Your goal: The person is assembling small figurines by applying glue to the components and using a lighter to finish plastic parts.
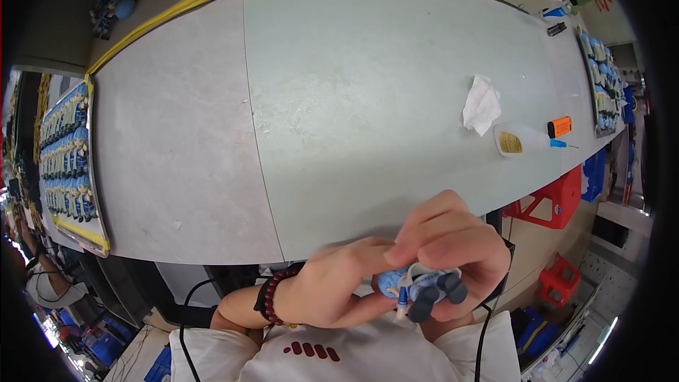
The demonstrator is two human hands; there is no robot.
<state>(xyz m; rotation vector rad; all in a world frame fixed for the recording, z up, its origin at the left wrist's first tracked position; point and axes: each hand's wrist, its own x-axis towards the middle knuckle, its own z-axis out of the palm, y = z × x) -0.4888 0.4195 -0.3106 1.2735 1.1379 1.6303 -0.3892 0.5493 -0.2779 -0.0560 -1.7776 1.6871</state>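
A small figurine (422, 288) in blue and grey with dark boots is held close to my body, past the table's near edge. My left hand (346, 276) pinches its blue head end from the left. Around its other side curl the fingers of my right hand (463, 244), with the boots sticking out toward me. Fingers of both hands meet above the figurine and hide part of it. A dark red bead bracelet (271, 297) circles my left wrist.
A crumpled white tissue (482, 105), a clear bottle (520, 140), an orange-and-black box (559, 126) and a blue-hubbed needle (559, 143) lie at the table's right. Trays of similar figurines stand at the left (101, 198) and right (587, 85). Red stools (548, 201) stand beyond the right edge.
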